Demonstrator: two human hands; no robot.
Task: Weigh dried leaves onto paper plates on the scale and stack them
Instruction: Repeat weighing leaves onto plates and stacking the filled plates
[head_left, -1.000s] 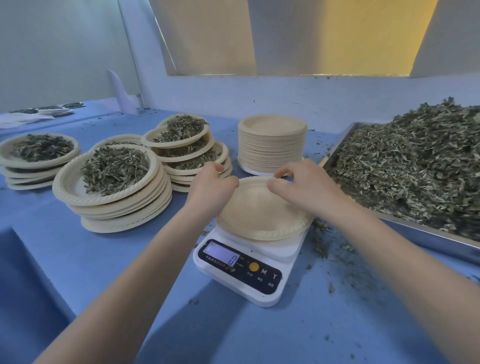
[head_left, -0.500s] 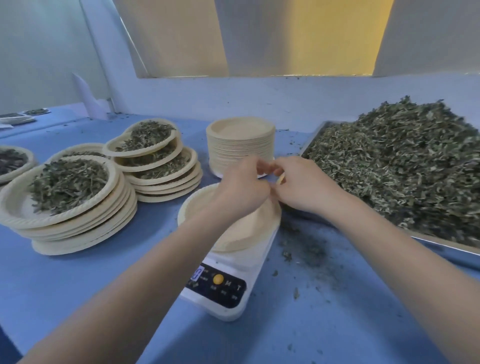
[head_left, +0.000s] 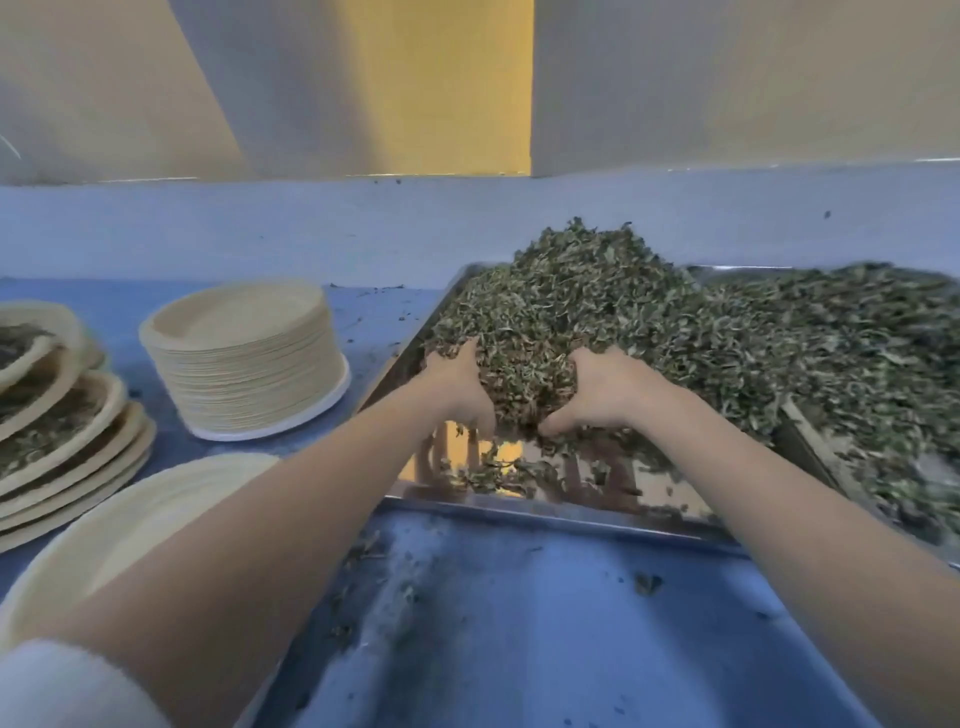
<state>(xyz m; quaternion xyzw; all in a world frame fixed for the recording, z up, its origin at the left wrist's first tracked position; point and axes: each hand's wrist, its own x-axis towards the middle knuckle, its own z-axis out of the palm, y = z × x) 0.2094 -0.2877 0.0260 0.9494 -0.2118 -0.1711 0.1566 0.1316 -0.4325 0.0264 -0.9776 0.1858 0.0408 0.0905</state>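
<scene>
A big heap of dried leaves fills a steel tray on the right. My left hand and my right hand are both in the near left part of the heap, cupped toward each other with a clump of leaves held between them. The fingertips are buried in the leaves. An empty paper plate lies at lower left, partly behind my left forearm; the scale beneath it is hidden.
A tall stack of empty paper plates stands left of the tray. Filled plates of leaves are stacked at the far left edge. Leaf crumbs litter the blue table in front of the tray.
Both hands left the plate on the scale and moved right into the leaf heap, where they now scoop a clump. The view swung right; the scale display is out of sight.
</scene>
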